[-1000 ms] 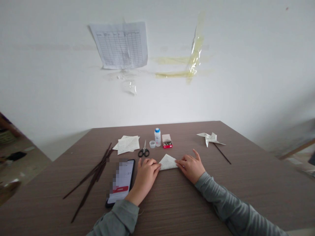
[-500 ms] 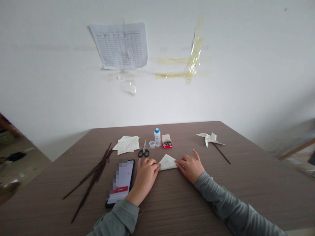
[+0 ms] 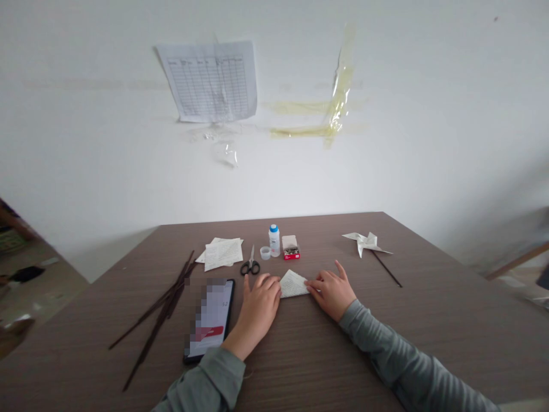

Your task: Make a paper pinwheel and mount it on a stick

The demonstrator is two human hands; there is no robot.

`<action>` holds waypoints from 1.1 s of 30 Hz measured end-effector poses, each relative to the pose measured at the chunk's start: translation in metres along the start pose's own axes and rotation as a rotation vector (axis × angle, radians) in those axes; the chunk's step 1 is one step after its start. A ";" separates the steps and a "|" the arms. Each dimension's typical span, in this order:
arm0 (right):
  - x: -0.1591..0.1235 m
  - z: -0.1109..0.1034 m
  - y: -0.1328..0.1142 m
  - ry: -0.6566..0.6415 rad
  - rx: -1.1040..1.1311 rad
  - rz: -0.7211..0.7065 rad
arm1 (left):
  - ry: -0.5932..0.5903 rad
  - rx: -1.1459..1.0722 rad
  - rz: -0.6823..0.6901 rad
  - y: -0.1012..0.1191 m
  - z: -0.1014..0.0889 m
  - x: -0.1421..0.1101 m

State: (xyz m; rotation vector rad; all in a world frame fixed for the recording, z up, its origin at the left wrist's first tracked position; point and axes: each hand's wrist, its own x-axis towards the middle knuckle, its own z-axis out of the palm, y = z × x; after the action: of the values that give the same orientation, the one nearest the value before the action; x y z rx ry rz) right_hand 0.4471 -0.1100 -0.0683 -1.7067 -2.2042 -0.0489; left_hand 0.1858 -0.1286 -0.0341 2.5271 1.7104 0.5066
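Folded paper triangle [image 3: 293, 284] lay flat near front edge of table [image 3: 433, 337], mid-width, between both hands. Left hand [image 3: 258, 309] pressed its left end, fingers close together, thumb off paper. Right hand [image 3: 333, 293] held down right tip, thumb raised. Flat, even pressure looked right for keeping folded edges aligned. Scissors [image 3: 250, 266] lay just beyond left hand.
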 end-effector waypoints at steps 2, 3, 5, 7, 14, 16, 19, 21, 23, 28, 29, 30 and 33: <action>0.000 -0.004 -0.002 -0.026 0.006 0.001 | -0.030 -0.009 -0.006 0.001 0.002 0.003; 0.000 -0.006 -0.003 -0.033 0.008 0.002 | -0.052 -0.015 -0.001 0.001 0.003 0.004; -0.001 -0.009 -0.005 -0.032 0.012 0.007 | -0.113 -0.029 0.019 0.002 0.002 0.007; -0.001 -0.011 -0.006 -0.028 0.019 0.012 | -0.190 -0.041 0.035 0.003 -0.002 0.009; -0.001 -0.017 -0.004 -0.043 0.046 -0.018 | -0.283 -0.047 0.016 0.010 -0.014 0.012; 0.000 -0.012 -0.003 -0.019 0.033 -0.021 | -0.283 -0.049 0.013 0.012 -0.015 0.014; 0.000 -0.002 -0.002 0.010 -0.004 -0.014 | -0.254 -0.052 0.006 0.015 -0.014 0.019; 0.001 0.003 -0.001 0.016 -0.019 -0.020 | -0.224 -0.048 0.011 0.016 -0.011 0.023; 0.001 0.005 0.001 0.029 -0.027 -0.023 | -0.207 -0.038 0.025 0.016 -0.008 0.028; 0.000 0.003 0.003 0.049 -0.011 -0.056 | -0.216 -0.049 0.029 0.014 -0.002 0.031; 0.000 0.004 0.004 0.052 -0.006 -0.057 | -0.222 -0.052 0.029 0.013 0.000 0.031; 0.000 0.004 0.004 0.055 0.000 -0.051 | -0.226 -0.052 0.030 0.012 0.001 0.031; -0.001 0.011 0.003 0.064 0.016 -0.014 | -0.219 -0.049 0.033 0.010 0.003 0.031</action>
State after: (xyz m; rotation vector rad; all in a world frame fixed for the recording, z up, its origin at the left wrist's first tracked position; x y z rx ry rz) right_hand 0.4472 -0.1072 -0.0797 -1.6579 -2.1645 -0.0883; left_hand 0.2062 -0.1037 -0.0270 2.4739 1.5631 0.2580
